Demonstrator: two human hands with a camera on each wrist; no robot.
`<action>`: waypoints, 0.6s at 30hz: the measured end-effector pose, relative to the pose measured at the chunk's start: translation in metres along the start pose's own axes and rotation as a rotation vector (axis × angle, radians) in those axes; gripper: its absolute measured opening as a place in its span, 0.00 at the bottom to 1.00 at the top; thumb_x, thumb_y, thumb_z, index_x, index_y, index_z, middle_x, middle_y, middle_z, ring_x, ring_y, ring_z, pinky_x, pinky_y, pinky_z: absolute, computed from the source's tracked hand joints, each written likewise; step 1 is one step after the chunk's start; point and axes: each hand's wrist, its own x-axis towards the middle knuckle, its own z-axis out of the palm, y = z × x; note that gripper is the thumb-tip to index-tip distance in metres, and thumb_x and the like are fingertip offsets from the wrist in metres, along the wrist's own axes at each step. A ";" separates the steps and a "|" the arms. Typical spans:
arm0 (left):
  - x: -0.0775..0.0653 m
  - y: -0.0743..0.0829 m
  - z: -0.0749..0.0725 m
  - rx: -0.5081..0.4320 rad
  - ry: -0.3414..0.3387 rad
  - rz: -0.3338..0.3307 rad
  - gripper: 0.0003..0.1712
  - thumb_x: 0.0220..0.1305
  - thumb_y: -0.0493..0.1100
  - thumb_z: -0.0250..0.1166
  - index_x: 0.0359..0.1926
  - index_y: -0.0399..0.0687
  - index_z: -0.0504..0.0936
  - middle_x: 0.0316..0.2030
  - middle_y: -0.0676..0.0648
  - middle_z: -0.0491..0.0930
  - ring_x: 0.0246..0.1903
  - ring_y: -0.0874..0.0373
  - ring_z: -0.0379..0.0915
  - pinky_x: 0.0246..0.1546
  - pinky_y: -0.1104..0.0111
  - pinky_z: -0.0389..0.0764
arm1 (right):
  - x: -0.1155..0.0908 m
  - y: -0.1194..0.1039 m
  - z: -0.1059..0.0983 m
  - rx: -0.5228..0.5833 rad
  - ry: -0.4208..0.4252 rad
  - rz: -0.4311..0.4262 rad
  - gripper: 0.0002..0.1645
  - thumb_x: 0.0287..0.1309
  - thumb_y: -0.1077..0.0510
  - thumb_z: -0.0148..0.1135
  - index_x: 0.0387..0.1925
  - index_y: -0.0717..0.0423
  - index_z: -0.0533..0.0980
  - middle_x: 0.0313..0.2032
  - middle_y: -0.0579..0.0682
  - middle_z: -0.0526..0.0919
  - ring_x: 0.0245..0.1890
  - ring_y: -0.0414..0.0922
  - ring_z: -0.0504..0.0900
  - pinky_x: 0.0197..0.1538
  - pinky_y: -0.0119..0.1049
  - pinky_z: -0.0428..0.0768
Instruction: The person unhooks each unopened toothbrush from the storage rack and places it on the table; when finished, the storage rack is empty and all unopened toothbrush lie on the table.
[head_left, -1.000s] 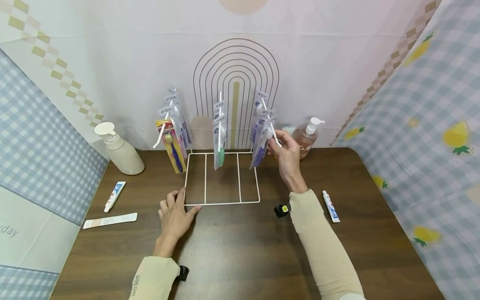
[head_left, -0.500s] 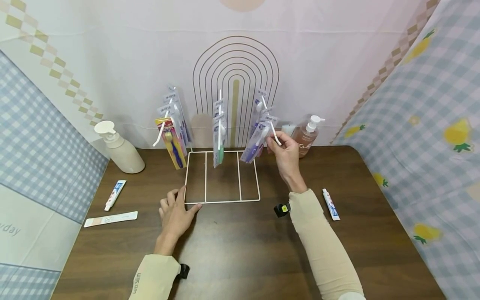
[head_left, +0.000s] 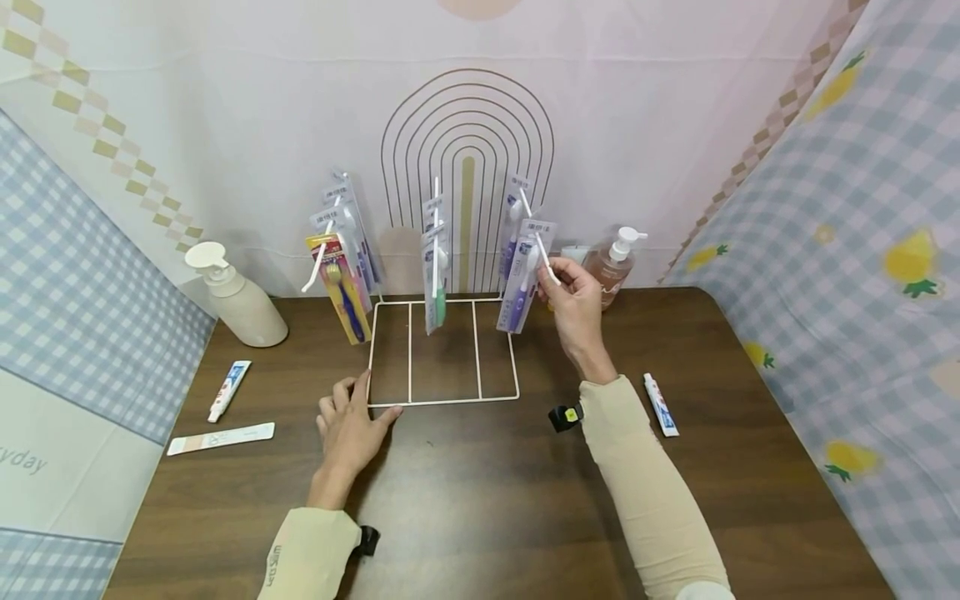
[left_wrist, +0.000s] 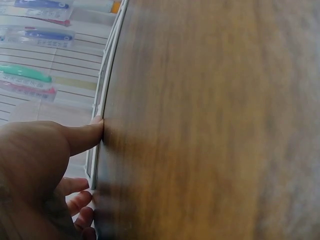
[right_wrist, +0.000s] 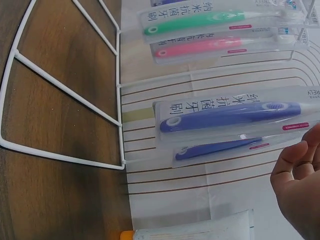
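The right hand [head_left: 577, 308] has its thumb and fingers curled in close at the edge of a purple toothbrush pack [head_left: 517, 292] and the tip of its hook [head_left: 542, 251]; whether they pinch either one is hidden. The pack hangs just left of those fingers, with another purple pack behind it. The left hand [head_left: 351, 437] is spread and relaxed, thumb pressing the front bar of the white wire rack [head_left: 442, 402], other fingers beside its near left corner. Above the left fingers hangs a yellow toothbrush pack [head_left: 347, 300]; between the two hands, farther back, hangs a green one [head_left: 440, 307]. Beyond the right fingers stands a pink pump bottle [head_left: 609, 271]. On the surface [head_left: 465, 500], one toothpaste tube [head_left: 661, 404] lies right of the right hand, another tube [head_left: 229, 391] left of the left fingers.
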 end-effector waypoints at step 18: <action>0.002 0.000 -0.003 0.010 -0.036 -0.030 0.53 0.79 0.58 0.72 0.91 0.44 0.58 0.83 0.30 0.57 0.70 0.27 0.52 0.70 0.35 0.56 | -0.005 0.000 -0.013 0.109 0.008 0.014 0.22 0.78 0.77 0.58 0.36 0.50 0.83 0.26 0.40 0.84 0.26 0.34 0.79 0.33 0.25 0.79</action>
